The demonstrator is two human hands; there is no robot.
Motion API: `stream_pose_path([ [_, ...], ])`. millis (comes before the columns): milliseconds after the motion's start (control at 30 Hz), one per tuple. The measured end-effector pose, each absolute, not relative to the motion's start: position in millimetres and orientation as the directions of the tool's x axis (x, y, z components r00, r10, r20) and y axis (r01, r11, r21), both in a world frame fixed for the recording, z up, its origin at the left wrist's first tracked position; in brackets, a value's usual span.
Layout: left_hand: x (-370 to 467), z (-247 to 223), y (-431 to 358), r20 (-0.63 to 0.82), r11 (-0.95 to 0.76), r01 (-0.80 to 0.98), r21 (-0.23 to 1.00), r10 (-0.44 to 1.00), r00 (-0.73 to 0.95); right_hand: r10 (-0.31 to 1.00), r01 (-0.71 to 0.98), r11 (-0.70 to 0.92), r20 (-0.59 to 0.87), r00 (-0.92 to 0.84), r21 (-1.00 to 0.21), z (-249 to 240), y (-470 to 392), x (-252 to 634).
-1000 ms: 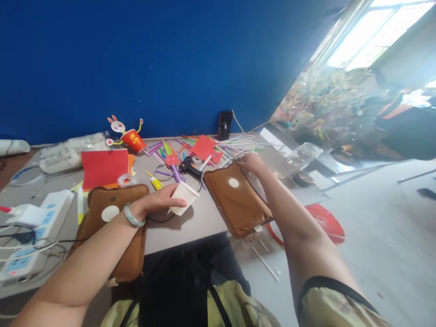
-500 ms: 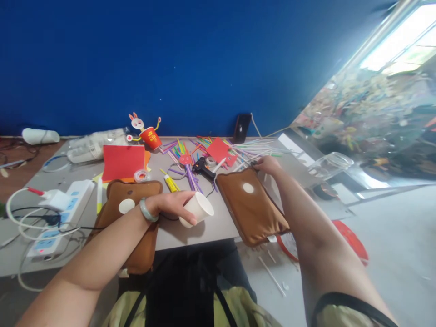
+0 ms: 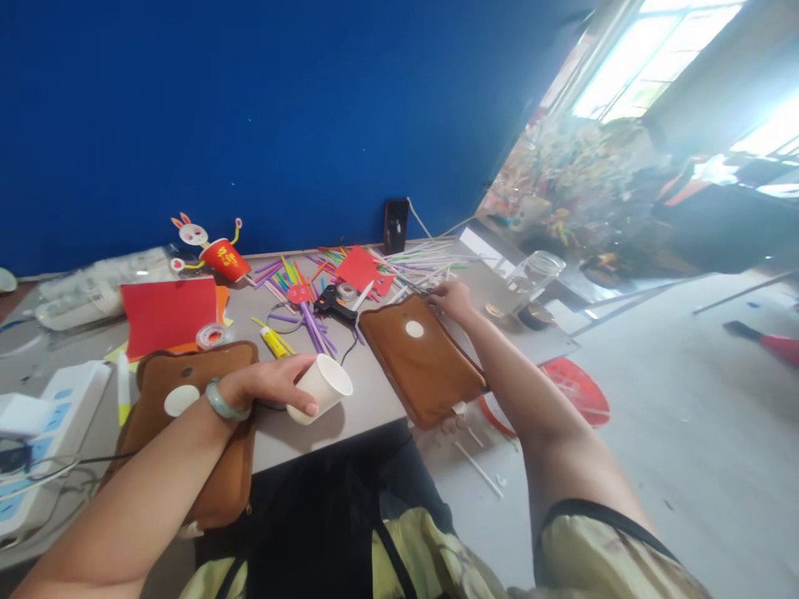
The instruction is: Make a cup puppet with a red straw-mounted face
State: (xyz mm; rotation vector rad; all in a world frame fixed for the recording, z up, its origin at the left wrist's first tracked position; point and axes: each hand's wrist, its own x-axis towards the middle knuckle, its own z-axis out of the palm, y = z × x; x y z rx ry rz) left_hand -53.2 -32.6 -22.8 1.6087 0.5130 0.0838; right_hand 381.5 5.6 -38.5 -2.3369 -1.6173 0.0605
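A white paper cup is gripped in my left hand, its mouth tilted up to the right above the table's front edge. My right hand reaches to the far top corner of the right brown pouch, fingers pressed together around something dark and thin that I cannot make out. Another brown pouch lies under my left forearm. A black glue gun and a yellow cutter lie between the two pouches.
Colourful sticks, red paper and a rabbit figure on a red cup stand or lie behind. A power strip with cables is left, a phone at the wall, a clear jar right, a red basket below.
The view has turned to the right, so the table things appear further left. My left hand still holds the cup, and my right hand stays by the pouch's far corner.
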Motion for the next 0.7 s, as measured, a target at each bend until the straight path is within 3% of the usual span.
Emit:
stream_pose_path([
  [467, -53, -19, -30, -0.298, -0.161, 0.360, 0.919, 0.316, 0.901, 0.940, 0.940, -0.246, 0.177, 0.291, -0.238, -19, 27, 366],
  [700, -49, -11, -32, -0.382, -0.071, 0.394, 0.916, 0.139, 0.914, 0.991, 0.954, 0.000, 0.129, 0.040, -0.298, 1, 53, 311],
])
